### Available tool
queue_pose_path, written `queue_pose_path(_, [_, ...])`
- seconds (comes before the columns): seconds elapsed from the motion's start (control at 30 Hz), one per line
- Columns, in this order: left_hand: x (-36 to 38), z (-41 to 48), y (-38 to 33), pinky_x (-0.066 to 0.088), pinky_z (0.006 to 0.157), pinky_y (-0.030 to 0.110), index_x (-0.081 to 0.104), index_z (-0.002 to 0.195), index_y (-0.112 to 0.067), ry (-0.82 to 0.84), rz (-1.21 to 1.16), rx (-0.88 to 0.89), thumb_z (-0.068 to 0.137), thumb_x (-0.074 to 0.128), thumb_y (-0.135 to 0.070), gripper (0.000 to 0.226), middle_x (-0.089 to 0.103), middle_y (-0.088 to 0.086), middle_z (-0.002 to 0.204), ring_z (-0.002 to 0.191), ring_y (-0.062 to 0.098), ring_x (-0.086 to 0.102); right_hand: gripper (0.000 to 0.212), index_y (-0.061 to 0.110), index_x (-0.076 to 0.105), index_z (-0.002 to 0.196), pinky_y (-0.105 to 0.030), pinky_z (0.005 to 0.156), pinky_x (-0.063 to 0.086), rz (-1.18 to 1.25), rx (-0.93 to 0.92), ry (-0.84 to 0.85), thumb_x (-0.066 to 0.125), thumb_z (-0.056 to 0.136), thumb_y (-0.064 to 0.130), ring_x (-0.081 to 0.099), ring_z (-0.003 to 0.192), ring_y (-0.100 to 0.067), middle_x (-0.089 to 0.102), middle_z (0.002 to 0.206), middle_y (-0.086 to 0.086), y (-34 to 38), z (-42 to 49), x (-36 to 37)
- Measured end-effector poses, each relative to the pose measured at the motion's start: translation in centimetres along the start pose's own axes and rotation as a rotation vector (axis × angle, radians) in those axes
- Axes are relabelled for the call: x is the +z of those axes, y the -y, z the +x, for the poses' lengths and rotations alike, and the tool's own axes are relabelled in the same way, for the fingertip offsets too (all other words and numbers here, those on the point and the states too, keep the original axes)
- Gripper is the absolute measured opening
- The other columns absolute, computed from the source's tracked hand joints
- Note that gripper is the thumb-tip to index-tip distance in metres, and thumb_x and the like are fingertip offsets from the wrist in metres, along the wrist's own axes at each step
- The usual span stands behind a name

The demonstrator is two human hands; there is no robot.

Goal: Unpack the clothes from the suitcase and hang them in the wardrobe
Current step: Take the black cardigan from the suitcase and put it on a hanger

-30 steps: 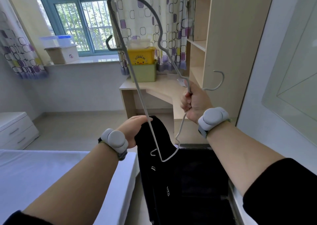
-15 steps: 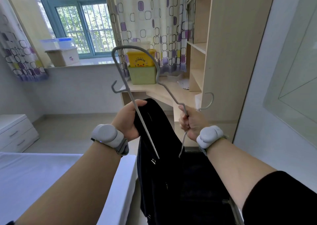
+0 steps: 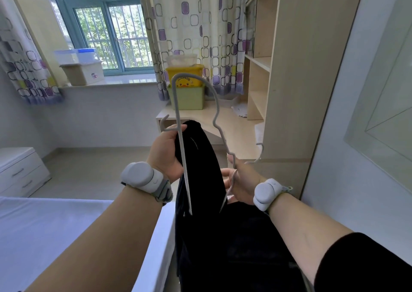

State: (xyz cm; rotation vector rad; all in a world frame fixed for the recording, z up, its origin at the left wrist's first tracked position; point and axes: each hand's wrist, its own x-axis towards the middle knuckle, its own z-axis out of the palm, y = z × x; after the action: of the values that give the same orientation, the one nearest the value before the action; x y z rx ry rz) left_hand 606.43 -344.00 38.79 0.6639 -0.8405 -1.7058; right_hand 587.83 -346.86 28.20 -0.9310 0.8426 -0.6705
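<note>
In front of the desk (image 3: 225, 125), the left hand (image 3: 166, 155) bunches the top of a black garment (image 3: 200, 171) in a closed grip, thumb against the thin grey hanger (image 3: 180, 135). The right hand (image 3: 242, 181), toward the desk's shelf side, curls around the hanger's twisted neck just under the hook. The cloth hangs soft, limp and matte, likely light but apt to slip off the smooth, springy wire, so I'd keep hold of its upper edge and steer the stiff hanger from the neck.
</note>
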Motion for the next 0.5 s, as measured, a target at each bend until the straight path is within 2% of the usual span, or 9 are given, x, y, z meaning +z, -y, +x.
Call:
queue_pose_path(0.1, [-0.4,0.0,-0.4,0.049,0.072,0.029,0.07,0.067,-0.011,0.002,0.024,0.019,0.092,0.044,-0.019,0.037,0.063,0.002,0.07,0.065,0.018,0.063,0.065,0.01,0.062,0.085,-0.023,0.051,0.032,0.018,-0.032,-0.087,0.028,0.09,0.065,0.041,0.043,-0.014,0.047,0.054,-0.002,-0.1,0.0,0.1])
queue_pose_path(0.2, [-1.4,-0.2,-1.5,0.053,0.073,0.03,0.07,0.072,-0.009,0.006,0.086,0.019,0.086,0.048,-0.02,0.029,0.067,0.005,0.071,0.066,0.02,0.066,0.057,0.012,0.065,0.065,-0.017,0.038,0.03,0.061,-0.134,-0.207,0.037,0.095,0.052,0.038,0.034,-0.01,0.042,0.045,0.002,-0.1,0.2,-0.2])
queue_pose_path(0.23, [-1.6,-0.2,-1.8,0.055,0.072,0.029,0.07,0.074,-0.008,-0.008,0.109,0.009,0.086,0.048,-0.021,0.027,0.067,0.006,0.072,0.067,0.02,0.066,0.051,0.013,0.066,0.065,-0.016,0.038,0.033,0.041,-0.17,-0.25,0.042,0.096,0.047,0.041,0.035,-0.01,0.045,0.046,0.002,0.0,0.0,-0.6])
queue_pose_path(0.33, [-3.1,0.0,-2.3,0.055,0.055,0.023,0.069,0.071,-0.005,-0.12,0.136,0.004,0.093,0.043,-0.018,0.036,0.067,0.006,0.066,0.057,0.018,0.066,0.04,0.012,0.068,0.074,-0.019,0.043,0.04,-0.082,-0.253,-0.341,0.046,0.096,0.038,0.05,0.042,-0.01,0.054,0.051,0.002,0.6,-0.5,-2.0])
queue_pose_path(0.43, [-4.7,-0.1,-2.6,0.055,0.059,0.024,0.064,0.074,-0.01,-0.183,0.147,-0.064,0.091,0.047,-0.021,0.027,0.063,0.005,0.069,0.06,0.019,0.064,0.048,0.017,0.072,0.064,-0.025,0.053,0.04,-0.243,-0.327,-0.456,0.044,0.098,0.036,0.052,0.051,-0.014,0.058,0.053,0.002,2.0,-1.2,-2.6])
queue_pose_path(0.5, [-6.1,0.0,-2.4,0.057,0.064,0.029,0.062,0.077,-0.008,-0.228,0.151,-0.12,0.091,0.047,-0.021,0.024,0.064,0.008,0.071,0.064,0.023,0.065,0.053,0.016,0.066,0.054,-0.027,0.058,0.04,-0.321,-0.393,-0.551,0.042,0.098,0.033,0.052,0.055,-0.015,0.059,0.054,0.0,3.1,-1.6,-2.6])
